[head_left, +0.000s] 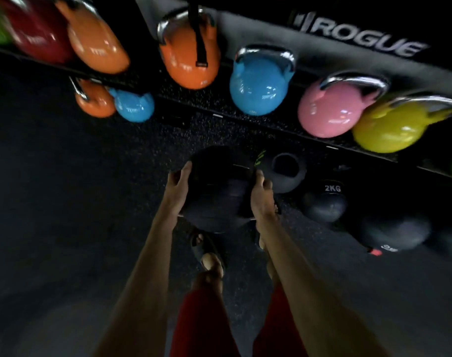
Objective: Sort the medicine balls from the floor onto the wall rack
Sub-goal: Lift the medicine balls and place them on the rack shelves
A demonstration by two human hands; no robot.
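Note:
A large black medicine ball (217, 189) is clasped between both hands above the dark floor. My left hand (177, 189) presses its left side and my right hand (262, 197) presses its right side. To the right, more dark medicine balls lie on the floor: one with a round patch (288, 173), one marked 2KG (325, 202), and a blurred grey one (394, 233). The black rack shelf (271, 124) runs across the top of the view.
Coloured kettlebells fill the rack: orange (191, 52), blue (258, 86), pink (330, 109), yellow (392, 127), with smaller orange and blue ones lower left. My sandalled feet (209, 253) stand below the ball. Black rubber floor spreads to the left.

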